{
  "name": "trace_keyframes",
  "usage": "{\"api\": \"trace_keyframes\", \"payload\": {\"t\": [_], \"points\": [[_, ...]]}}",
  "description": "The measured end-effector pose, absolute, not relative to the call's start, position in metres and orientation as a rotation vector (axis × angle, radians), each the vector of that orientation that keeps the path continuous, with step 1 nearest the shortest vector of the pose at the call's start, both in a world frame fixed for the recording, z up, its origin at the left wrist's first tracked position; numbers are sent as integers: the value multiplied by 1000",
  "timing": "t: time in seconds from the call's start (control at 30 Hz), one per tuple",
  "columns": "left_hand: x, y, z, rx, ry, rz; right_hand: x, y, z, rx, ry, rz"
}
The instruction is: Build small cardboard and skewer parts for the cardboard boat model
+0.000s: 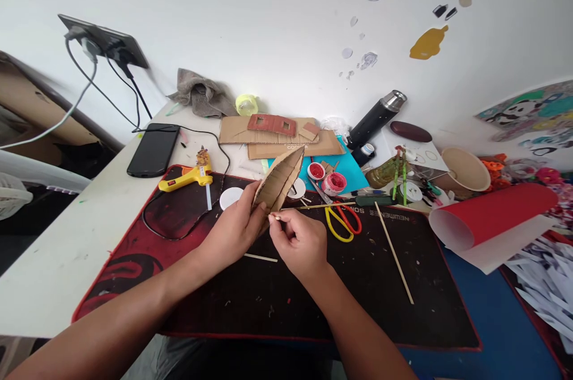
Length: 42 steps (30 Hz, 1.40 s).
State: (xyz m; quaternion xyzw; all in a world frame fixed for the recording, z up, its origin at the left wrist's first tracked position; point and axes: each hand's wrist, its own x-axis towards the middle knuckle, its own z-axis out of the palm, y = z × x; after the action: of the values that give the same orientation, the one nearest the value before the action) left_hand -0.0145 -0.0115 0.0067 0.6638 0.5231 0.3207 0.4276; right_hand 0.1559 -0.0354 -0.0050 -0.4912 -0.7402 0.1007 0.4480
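Observation:
A boat-shaped piece of folded cardboard [278, 182] is tilted up over the middle of the dark mat. My left hand [237, 222] grips its lower left side, fingers wrapped round the edge. Close to its lower end, my right hand [301, 240] is closed in a pinch on a small pale piece [276, 218], perhaps a stick end. Behind the hands a thin wooden stick [329, 206] lies across the mat, and a short stick [261, 258] lies below the left hand. Scissors [342, 222] with red and yellow handles rest just right of my right hand.
A yellow glue gun [188, 177] and black phone [153, 150] are at the left. Behind are cardboard sheets [233, 129], red paint pots [334, 184] and a black flask [376, 119]. A long stick [394, 253] and red paper roll [496, 213] are at the right.

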Motion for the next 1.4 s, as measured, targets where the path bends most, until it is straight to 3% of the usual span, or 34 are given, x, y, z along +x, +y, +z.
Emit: {"api": "trace_keyframes", "payload": {"t": [0.47, 0.9, 1.4], "points": [[-18, -7, 6, 1305, 1224, 890, 155, -40, 10, -1241, -1515, 563], [-15, -10, 1, 1457, 1276, 938, 152, -50, -6, -1208, -1657, 368], [-15, -11, -5, 1454, 1282, 928, 147, -49, -9, -1244, -1552, 418]]}}
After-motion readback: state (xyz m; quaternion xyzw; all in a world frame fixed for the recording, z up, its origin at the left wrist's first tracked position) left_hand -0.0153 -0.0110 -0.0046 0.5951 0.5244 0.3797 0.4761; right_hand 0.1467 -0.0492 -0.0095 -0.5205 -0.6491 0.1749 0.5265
